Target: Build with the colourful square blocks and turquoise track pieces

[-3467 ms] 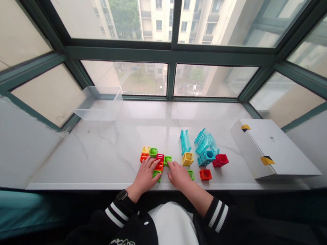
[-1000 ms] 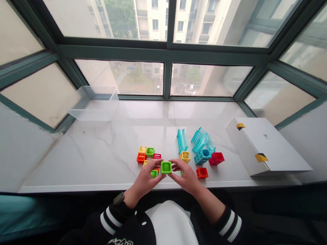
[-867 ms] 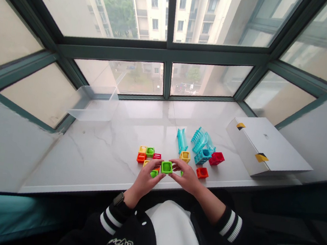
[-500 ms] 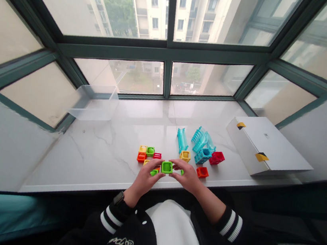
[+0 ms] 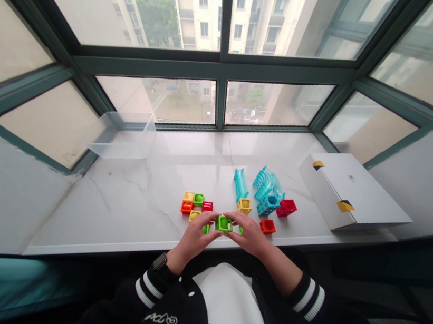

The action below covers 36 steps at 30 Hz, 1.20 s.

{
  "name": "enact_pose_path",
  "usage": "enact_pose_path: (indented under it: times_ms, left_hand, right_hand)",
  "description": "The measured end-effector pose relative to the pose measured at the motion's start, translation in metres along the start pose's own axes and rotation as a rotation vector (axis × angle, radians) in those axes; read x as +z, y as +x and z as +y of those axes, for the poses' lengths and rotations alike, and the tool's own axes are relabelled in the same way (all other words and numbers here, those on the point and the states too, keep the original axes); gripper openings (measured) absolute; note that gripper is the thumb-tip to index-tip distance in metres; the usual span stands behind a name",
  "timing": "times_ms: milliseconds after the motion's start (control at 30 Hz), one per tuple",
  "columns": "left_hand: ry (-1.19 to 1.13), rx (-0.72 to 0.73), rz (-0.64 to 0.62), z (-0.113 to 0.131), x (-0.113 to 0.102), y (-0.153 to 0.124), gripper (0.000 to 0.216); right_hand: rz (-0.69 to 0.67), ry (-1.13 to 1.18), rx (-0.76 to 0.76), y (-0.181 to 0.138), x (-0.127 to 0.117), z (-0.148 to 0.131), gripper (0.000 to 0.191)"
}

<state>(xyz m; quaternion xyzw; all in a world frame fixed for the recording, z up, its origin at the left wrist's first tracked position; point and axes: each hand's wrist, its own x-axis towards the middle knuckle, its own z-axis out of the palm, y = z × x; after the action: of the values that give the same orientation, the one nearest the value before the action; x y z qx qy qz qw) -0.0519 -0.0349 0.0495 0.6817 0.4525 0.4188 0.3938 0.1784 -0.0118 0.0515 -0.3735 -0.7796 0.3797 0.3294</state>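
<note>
The left hand (image 5: pixel 194 241) and right hand (image 5: pixel 250 235) narrowly grip a green plastic cube block (image 5: pixel 224 223) between them, just inside the marble sill's front edge (image 5: pixel 88 251), with an orange cube block (image 5: pixel 267 226) near the right hand.

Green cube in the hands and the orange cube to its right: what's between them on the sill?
In the head view, the right hand lies between the green cube and the orange cube, with a small green piece partly hidden under it.

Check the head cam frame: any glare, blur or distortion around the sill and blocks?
Head view: strong wide-angle bending, with the window frame splaying toward the corners; soft daylight sheen on the marble sill, no hard shadows; green block between left hand and right hand looks reasonably sharp.
</note>
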Motion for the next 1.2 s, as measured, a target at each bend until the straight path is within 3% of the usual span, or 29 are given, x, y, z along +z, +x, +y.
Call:
enact_pose_path:
  times_ms: [200, 367, 667, 967, 1200]
  left_hand:
    - [-0.043, 0.011, -0.036, -0.003, 0.013, 0.003, 0.045]
    - [-0.036, -0.024, -0.096, -0.014, 0.026, 0.006, 0.062]
    - [0.224, -0.084, -0.235, -0.033, 0.059, 0.025, 0.056]
    - [0.365, -0.083, -0.323, -0.045, 0.091, 0.034, 0.061]
    - [0.368, -0.095, -0.269, -0.057, 0.098, 0.035, 0.045]
  right_hand:
    - [-0.013, -0.043, 0.039, -0.010, -0.014, -0.001, 0.046]
    - [0.079, -0.041, 0.102, -0.030, -0.036, 0.010, 0.045]
    - [0.202, -0.068, 0.230, -0.069, -0.080, 0.031, 0.048]
    - [0.188, -0.160, 0.237, -0.065, -0.075, 0.036, 0.045]
    - [0.098, -0.198, 0.194, -0.053, -0.056, 0.047, 0.045]
